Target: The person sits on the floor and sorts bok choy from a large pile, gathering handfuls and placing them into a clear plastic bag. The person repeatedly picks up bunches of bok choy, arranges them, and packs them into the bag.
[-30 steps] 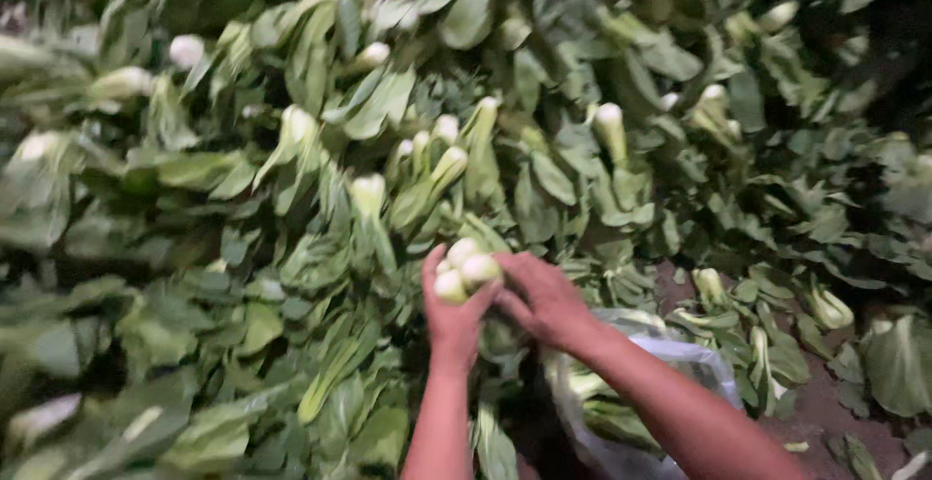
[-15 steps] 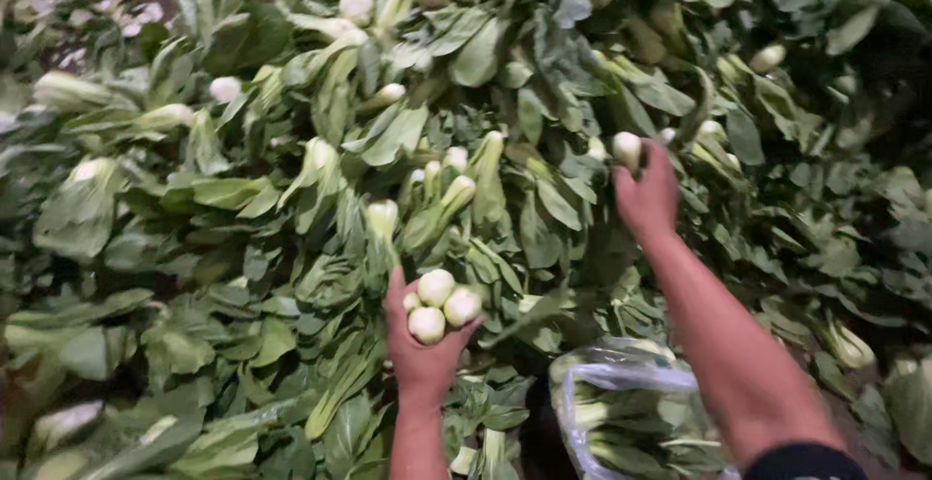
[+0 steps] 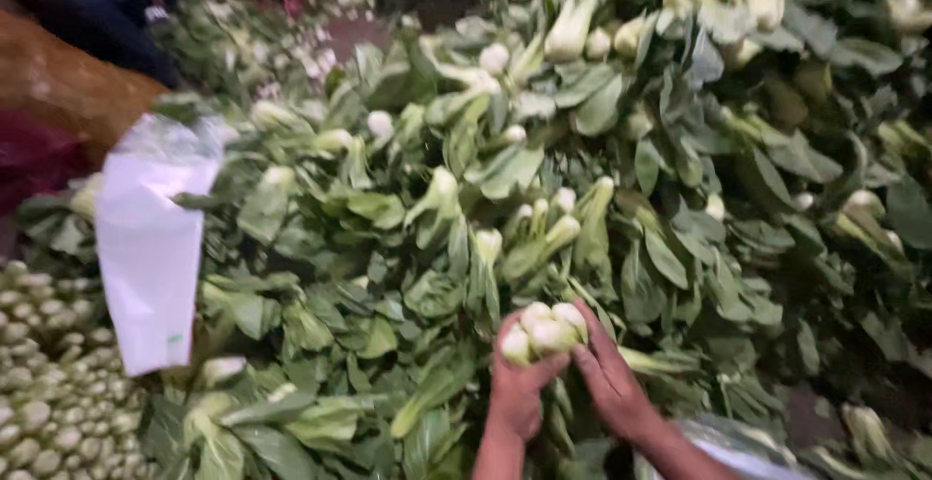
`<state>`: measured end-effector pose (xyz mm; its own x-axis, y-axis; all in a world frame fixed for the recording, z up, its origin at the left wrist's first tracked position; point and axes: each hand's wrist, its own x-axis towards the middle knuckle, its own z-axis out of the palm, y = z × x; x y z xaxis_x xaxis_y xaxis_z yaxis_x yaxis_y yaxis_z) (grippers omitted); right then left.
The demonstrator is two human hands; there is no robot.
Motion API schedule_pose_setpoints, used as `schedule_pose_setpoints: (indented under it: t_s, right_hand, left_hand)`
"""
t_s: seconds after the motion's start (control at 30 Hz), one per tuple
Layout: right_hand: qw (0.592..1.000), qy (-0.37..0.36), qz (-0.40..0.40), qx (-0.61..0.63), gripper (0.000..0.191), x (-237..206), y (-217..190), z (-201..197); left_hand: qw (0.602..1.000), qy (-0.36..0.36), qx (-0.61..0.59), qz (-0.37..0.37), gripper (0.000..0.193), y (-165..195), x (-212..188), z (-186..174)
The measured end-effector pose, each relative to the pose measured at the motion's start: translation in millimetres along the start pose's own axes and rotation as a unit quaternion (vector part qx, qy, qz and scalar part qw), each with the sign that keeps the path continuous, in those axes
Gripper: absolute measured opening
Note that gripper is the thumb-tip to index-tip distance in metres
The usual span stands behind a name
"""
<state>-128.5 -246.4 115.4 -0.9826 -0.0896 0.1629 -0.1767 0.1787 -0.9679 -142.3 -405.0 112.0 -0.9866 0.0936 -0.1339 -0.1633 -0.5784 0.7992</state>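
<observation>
Left hand [image 3: 516,383] grips our bok choy bunch [image 3: 542,328], pale stem ends up, above fingers. Right hand [image 3: 610,375] closes against bunch's right side, just below greens pile [image 3: 582,179].

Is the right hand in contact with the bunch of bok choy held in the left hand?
Touching. The head view shows the right hand with its fingers against the bunch of bok choy gripped by the left hand.

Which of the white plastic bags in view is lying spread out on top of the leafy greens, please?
The large white plastic bag at left lies spread over the heap of greens; the other bag shows only a crumpled edge beside the right hand.
</observation>
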Motion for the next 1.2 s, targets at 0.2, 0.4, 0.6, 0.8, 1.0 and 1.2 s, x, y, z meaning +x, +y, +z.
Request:
schedule_pose_setpoints:
  t_s: [0.2, 0.4, 0.6, 0.8, 1.0, 1.2]
  right_hand:
    - [0.997, -0.018, 0.025, 0.072, 0.060, 0.4, 8.7, 15.1]
    - [0.979, -0.102, 0.174, 0.004, 0.067, 65.7, -19.4, -41.6]
    - [0.835, 0.148, 0.081, -0.523, 0.061, 164.7, 3.2, -113.6]
    - [0.828, 0.208, 0.063, -0.517, 0.069, 126.9, -23.5, -99.9]
    - [0.969, 0.084, -0.038, -0.228, 0.064, 21.9, -53.1, 1.3]
    - [0.989, 0.010, -0.052, -0.141, 0.081, 9.8, -10.2, 41.6]
  left_hand:
    - [0.999, 0.026, -0.040, 0.004, 0.070, -12.2, -0.6, -9.9]
    - [0.995, 0.001, -0.081, 0.058, 0.056, 0.4, 0.2, -39.3]
    - [0.993, -0.003, -0.049, 0.103, 0.059, 29.7, -12.9, -44.3]
    - [0.989, 0.067, 0.014, 0.128, 0.066, 48.0, -16.6, -54.3]
    - [0.990, 0.065, 0.014, 0.126, 0.072, 28.7, -11.2, -48.8]
    - [0.994, 0.061, -0.037, 0.079, 0.071, 28.5, -18.2, -32.6]
